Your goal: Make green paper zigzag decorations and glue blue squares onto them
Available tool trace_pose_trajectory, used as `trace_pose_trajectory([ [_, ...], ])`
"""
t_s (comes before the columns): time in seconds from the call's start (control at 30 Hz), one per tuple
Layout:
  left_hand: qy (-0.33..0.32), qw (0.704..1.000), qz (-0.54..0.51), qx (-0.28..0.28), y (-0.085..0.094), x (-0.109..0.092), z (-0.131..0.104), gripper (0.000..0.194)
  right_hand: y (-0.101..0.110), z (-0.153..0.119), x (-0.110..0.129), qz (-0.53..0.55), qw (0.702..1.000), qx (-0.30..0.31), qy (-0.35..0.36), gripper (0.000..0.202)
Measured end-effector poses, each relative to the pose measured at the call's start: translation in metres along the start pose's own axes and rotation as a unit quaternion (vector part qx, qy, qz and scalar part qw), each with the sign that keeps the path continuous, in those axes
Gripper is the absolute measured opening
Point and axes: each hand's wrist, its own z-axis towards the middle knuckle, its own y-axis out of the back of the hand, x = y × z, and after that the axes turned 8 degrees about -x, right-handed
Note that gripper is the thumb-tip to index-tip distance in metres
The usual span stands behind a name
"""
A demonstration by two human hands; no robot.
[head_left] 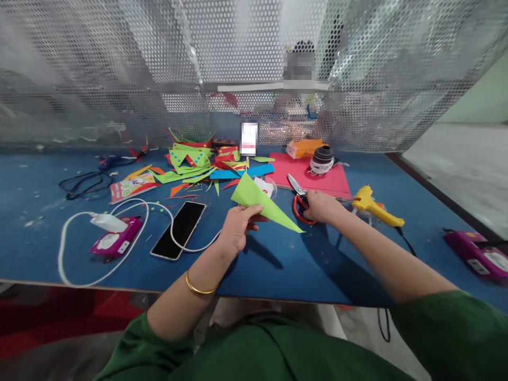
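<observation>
My left hand [239,222] pinches a folded light green paper [264,205] above the blue table, its narrow tip pointing to the right. To the right, my right hand [323,207] is closed on the scissors [297,185], whose red handles lie at my fingertips and whose blades point away from me. Some of my right fingers are hidden behind the hand. Behind the scissors lies a red sheet [330,182], and a yellow glue gun [377,207] rests to the right of my right hand.
Cut paper strips [196,172] and a phone [179,231] with a white cable lie left of centre. Purple power strips [119,238] sit at both sides. A thread spool [321,160] stands on the red sheet. Perforated metal [238,53] rises behind the blue table [246,280].
</observation>
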Motion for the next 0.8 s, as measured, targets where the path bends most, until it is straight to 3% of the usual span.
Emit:
trace_pose_trajectory([
  [0.1,0.010,1.000,-0.011,0.004,0.003,-0.001,0.000,0.012,-0.002,0.009,0.000,-0.005,1.000,0.004,-0.018,0.045],
  [0.23,0.017,0.999,-0.045,0.001,0.006,-0.002,0.002,0.009,0.012,0.015,-0.014,0.048,0.998,-0.021,-0.041,0.050],
  [0.4,0.019,0.994,-0.109,-0.006,0.008,-0.005,0.003,0.011,0.032,-0.010,-0.032,0.165,0.984,-0.072,-0.011,0.062],
  [0.43,0.022,0.991,-0.129,-0.010,0.007,-0.006,0.003,0.010,0.034,-0.019,-0.033,0.213,0.974,-0.078,0.005,0.065],
  [0.5,0.033,0.985,-0.170,-0.022,0.005,-0.011,0.003,0.009,0.034,-0.035,-0.030,0.417,0.905,-0.075,0.042,0.066],
  [0.57,0.050,0.977,-0.202,-0.041,0.000,-0.019,0.004,0.007,0.032,-0.046,-0.022,0.524,0.847,-0.075,0.043,0.064],
  [0.6,0.059,0.974,-0.215,-0.050,-0.003,-0.024,0.005,0.008,0.032,-0.048,-0.017,0.547,0.833,-0.074,0.039,0.063],
  [0.67,0.074,0.967,-0.236,-0.059,-0.008,-0.034,0.009,0.012,0.032,-0.045,-0.005,0.555,0.828,-0.071,0.028,0.063],
  [0.8,0.068,0.955,-0.278,-0.080,-0.011,-0.048,0.021,0.020,0.032,-0.029,0.008,0.529,0.846,-0.053,0.034,0.072],
])
